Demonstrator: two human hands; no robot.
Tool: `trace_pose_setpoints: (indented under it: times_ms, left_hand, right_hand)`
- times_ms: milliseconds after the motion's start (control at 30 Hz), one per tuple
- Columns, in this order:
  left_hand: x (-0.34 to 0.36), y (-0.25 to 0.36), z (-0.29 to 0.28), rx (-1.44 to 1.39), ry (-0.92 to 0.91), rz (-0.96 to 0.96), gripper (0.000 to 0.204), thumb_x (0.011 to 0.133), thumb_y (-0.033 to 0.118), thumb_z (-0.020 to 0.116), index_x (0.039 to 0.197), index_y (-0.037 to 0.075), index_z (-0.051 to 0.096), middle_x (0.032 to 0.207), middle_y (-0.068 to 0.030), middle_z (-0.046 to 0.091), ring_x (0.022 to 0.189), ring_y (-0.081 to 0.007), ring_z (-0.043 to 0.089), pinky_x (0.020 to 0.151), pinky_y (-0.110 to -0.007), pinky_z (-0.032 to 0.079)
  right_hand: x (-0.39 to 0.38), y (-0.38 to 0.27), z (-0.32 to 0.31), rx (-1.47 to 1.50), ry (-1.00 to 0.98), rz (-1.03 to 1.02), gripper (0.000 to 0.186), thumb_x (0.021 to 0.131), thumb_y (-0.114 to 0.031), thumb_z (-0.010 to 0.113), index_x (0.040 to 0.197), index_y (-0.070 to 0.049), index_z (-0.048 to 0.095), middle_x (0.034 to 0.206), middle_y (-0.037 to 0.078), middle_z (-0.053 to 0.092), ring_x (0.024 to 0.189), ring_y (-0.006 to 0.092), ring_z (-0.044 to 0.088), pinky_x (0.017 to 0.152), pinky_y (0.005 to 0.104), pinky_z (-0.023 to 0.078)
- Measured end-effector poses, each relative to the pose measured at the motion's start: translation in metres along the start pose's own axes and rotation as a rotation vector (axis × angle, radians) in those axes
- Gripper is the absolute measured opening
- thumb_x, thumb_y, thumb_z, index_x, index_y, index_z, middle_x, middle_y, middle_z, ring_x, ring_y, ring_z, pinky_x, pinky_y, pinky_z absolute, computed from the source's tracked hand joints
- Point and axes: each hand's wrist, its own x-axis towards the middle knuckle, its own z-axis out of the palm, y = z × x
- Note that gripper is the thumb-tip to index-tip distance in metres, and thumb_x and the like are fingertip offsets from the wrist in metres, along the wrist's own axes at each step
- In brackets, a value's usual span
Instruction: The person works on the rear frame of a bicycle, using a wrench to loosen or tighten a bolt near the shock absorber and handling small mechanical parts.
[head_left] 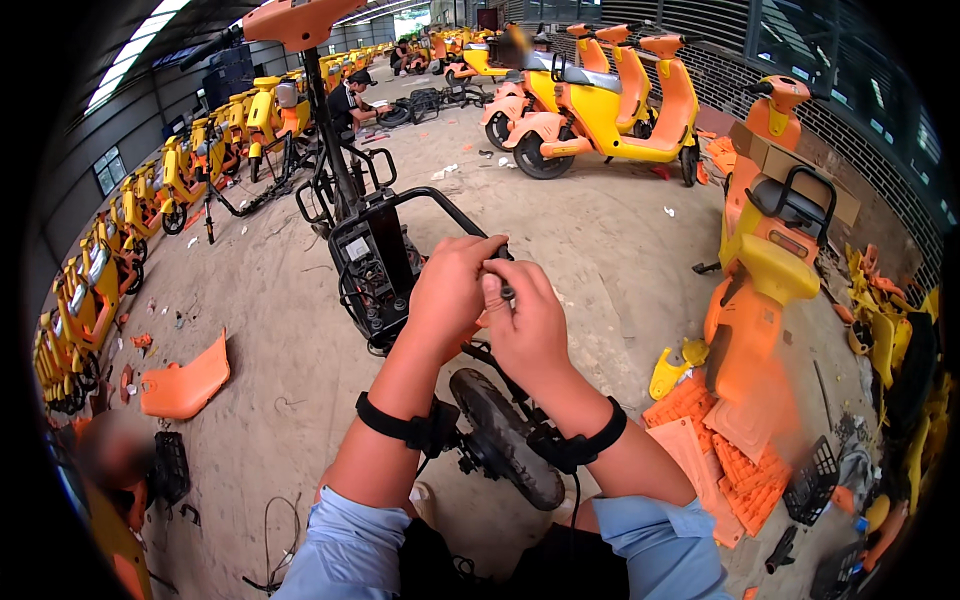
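In front of me stands a stripped scooter frame (347,185) of black tube, its body panels off. Wires and dark parts show in its open middle box (372,285). My left hand (448,285) is closed at the rear end of the upper tube, fingers curled away from view. Pressed close against it, my right hand (528,315) is closed too, thumb bent over a small dark round end (508,293). What that end belongs to is hidden by my fingers. Below my wrists is the rear wheel (502,440), with a worn, dusty tyre.
Yellow and orange scooters (620,105) stand at the back right, with a long row (110,250) at left. An orange panel (190,378) lies left; orange panels (715,450) pile up right, beside a partly stripped scooter (765,270). A person (350,105) crouches farther back.
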Motion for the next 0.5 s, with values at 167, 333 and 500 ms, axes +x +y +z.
trace_pose_setpoints:
  times_ms: [167, 333, 500]
  left_hand:
    - [-0.002, 0.008, 0.005, 0.074, 0.074, -0.042, 0.045, 0.085, -0.003, 0.057, 0.127, 0.009, 0.069, 0.107, -0.0110, 0.071, 0.103, -0.0351, 0.064, 0.089, -0.043, 0.054]
    - [-0.005, 0.011, 0.011, 0.163, 0.105, -0.020, 0.046, 0.083, -0.004, 0.058, 0.126, 0.008, 0.069, 0.107, -0.0096, 0.070, 0.104, -0.0320, 0.064, 0.088, -0.041, 0.054]
    - [-0.007, 0.009, 0.010, 0.199, 0.096, 0.009, 0.047, 0.083, -0.004, 0.060, 0.127, 0.007, 0.069, 0.107, -0.0094, 0.070, 0.104, -0.0313, 0.063, 0.089, -0.040, 0.054]
  right_hand:
    - [0.022, 0.013, -0.022, 0.262, 0.119, 0.074, 0.032, 0.110, -0.028, 0.052, 0.114, 0.001, 0.065, 0.095, 0.010, 0.071, 0.082, 0.0152, 0.069, 0.072, 0.0302, 0.055]
    - [0.046, 0.049, -0.045, 0.524, 0.022, 0.281, 0.034, 0.111, -0.027, 0.046, 0.116, 0.003, 0.061, 0.094, 0.013, 0.071, 0.073, 0.0119, 0.067, 0.052, 0.0227, 0.048]
    - [0.058, 0.072, -0.057, 0.553, 0.000, 0.438, 0.033, 0.108, -0.024, 0.047, 0.117, 0.004, 0.061, 0.095, 0.015, 0.071, 0.065, 0.0134, 0.066, 0.049, 0.0231, 0.047]
